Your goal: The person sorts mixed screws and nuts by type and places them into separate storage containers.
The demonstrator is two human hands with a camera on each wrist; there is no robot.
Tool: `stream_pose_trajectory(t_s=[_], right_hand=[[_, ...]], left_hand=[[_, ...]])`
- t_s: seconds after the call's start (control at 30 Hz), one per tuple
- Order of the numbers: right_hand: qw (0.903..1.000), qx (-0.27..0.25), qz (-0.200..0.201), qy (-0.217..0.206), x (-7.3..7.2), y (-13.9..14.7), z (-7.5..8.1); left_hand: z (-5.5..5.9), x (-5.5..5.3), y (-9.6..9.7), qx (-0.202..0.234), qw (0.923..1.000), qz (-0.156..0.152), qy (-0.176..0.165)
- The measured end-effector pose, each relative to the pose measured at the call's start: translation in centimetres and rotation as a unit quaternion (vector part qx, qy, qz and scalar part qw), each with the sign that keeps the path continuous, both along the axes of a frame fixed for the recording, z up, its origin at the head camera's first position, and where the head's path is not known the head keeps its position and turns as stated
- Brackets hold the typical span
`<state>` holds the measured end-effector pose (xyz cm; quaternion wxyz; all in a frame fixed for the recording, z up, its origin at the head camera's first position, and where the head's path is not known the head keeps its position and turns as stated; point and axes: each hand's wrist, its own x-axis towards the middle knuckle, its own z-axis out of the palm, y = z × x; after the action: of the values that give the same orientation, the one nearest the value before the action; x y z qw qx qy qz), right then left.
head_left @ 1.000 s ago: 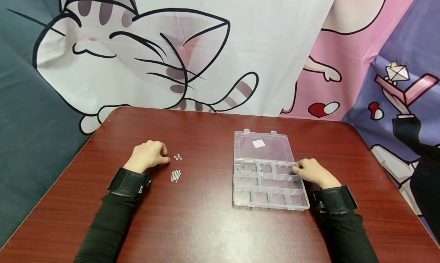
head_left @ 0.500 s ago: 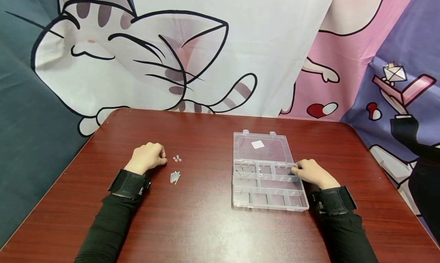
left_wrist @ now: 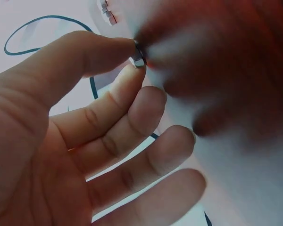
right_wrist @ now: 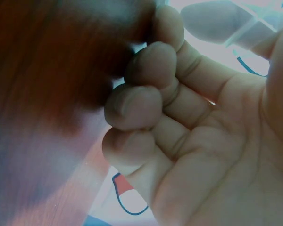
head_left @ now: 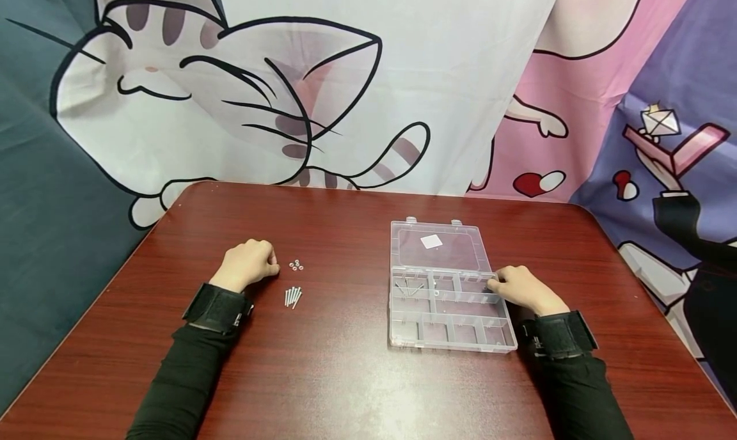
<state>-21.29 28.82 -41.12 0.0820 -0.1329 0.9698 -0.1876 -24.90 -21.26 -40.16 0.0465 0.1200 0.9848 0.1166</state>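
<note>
Our left hand [head_left: 246, 265] pinches small metal nut [left_wrist: 138, 58], thumb to forefinger; loose nuts [head_left: 295, 267] lie just to its right. Our right hand [head_left: 523, 288], well apart, grips right side of open box [head_left: 455, 346], well rightward of pinched nut.

Right hand [right_wrist: 203, 132] pinches the wall of a clear plastic box [right_wrist: 257, 21] at 1-2 o'clock, blurred thumb seen through it. Palm fills centre to 4, other fingers curled. Dark red bench [right_wrist: 47, 66] 8 to 11. Printed fabric [right_wrist: 132, 200], red and white, near 6
</note>
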Motion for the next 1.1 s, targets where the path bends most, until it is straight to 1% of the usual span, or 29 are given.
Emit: stream_pose_trajectory(t_s=[0.4, 0.63, 0.83, 1.1], right_hand=[[1.0, -0.002, 0.002, 0.0, 0.0, 0.0, 0.0], [1.0, -0.002, 0.0, -0.007, 0.0, 0.0, 0.0], [1.0, -0.001, -0.001, -0.01, 0.0, 0.0, 0.0], [1.0, -0.002, 0.001, -0.008, -0.1, 0.0, 0.1]], left_hand=[[0.1, 0.2, 0.0, 0.008, 1.0, -0.002, 0.0], [0.1, 0.1, 0.0, 0.009, 1.0, -0.004, 0.0], [0.4, 0.2, 0.0, 0.011, 0.9999, -0.008, 0.002], [1.0, 0.3, 0.3, 0.012, 0.9998, -0.017, 0.004]])
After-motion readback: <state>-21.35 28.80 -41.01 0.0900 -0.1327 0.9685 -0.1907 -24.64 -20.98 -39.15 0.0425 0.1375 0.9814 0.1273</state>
